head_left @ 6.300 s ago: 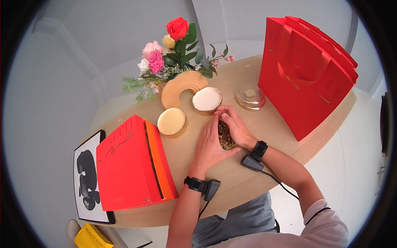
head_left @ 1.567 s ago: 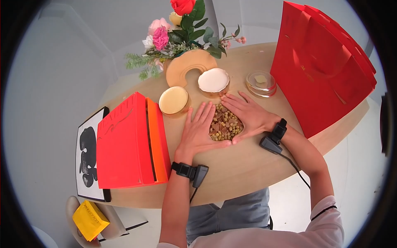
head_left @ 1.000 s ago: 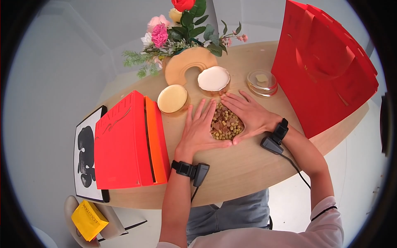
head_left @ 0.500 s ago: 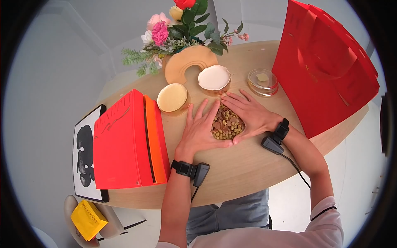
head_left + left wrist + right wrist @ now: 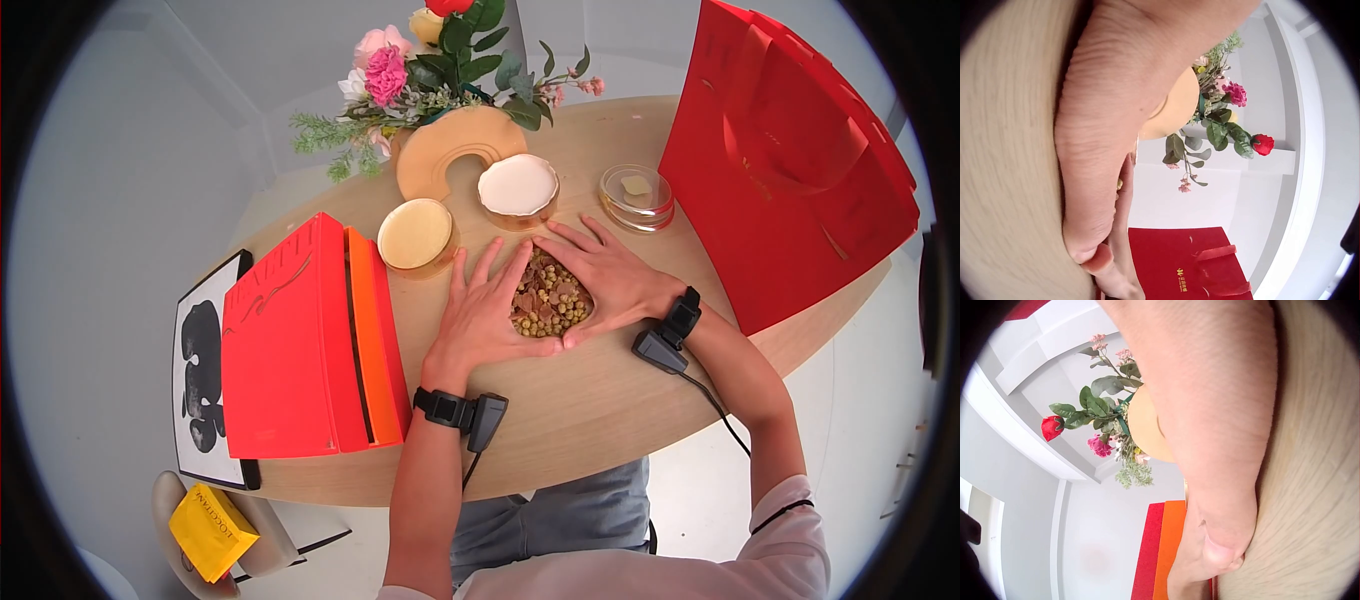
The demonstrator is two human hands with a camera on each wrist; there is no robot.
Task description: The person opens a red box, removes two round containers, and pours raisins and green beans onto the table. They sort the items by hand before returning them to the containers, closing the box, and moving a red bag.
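A heap of small round yellow-green pieces mixed with brown flakes (image 5: pixel 550 295) lies on the wooden table (image 5: pixel 560 400) in the head view. My left hand (image 5: pixel 482 318) rests along its left side, fingers straight and spread. On the opposite side my right hand (image 5: pixel 618 282) lies with straight fingers. Thumb tips meet at the near edge of the heap, and the fingertips come close together at the far edge, so the hands frame it. In the left wrist view the left hand's thumb side (image 5: pixel 1104 125) hides most of the heap.
Beyond the fingers stand a round gold tin (image 5: pixel 416 236), a white-topped one (image 5: pixel 518 187) and a clear round dish (image 5: pixel 636 195). A red box (image 5: pixel 285 345) is at the left, a red paper bag (image 5: pixel 780 170) at the right. Behind is an arched flower vase (image 5: pixel 450 140).
Several seconds ago my hands were cupped closer round a narrower heap; now they are spread wider and more of it shows. Over the last second or so both hands stay nearly still.
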